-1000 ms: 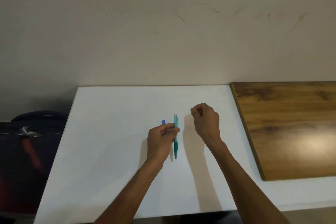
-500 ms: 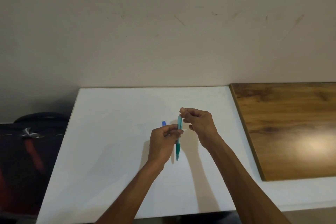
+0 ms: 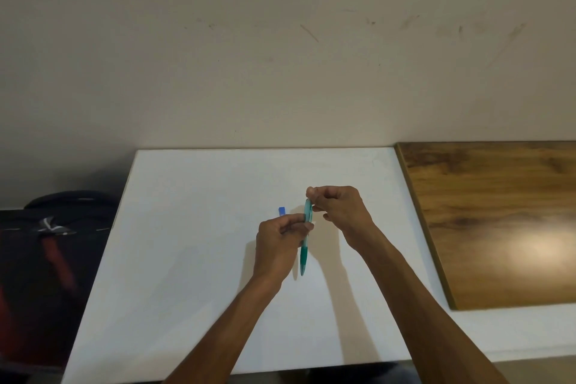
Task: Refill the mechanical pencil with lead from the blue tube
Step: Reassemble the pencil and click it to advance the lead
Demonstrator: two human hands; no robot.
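the teal mechanical pencil (image 3: pixel 304 246) is held above the white table (image 3: pixel 193 259), roughly upright in the view, its darker grip end pointing toward the person and its far end raised. it is pinched about midway along the barrel by the left hand (image 3: pixel 279 246), whose fingers are curled closed around it. the far end of the pencil is met by the right hand (image 3: pixel 339 212), whose thumb and forefinger are pressed together right at that tip; whether a cap, an eraser or a lead is pinched there cannot be told, as anything so small is hidden by the fingertips.

the blue tube (image 3: pixel 281 211) is seen only as a small blue end just beyond the left hand's knuckles; whether it lies on the table or is tucked in that hand cannot be told, nor whether it is open.

judging from this, the task looks to be at an early or middle step: the pencil's top end is being worked on, either opened or fed. no lead can be made out anywhere, so loading cannot be counted as done; the closing of the pencil is taken to remain.

beside the white table a wooden board (image 3: pixel 498 221) is laid on the right, and a dark bag (image 3: pixel 46 243) is seen on the left, below table level.
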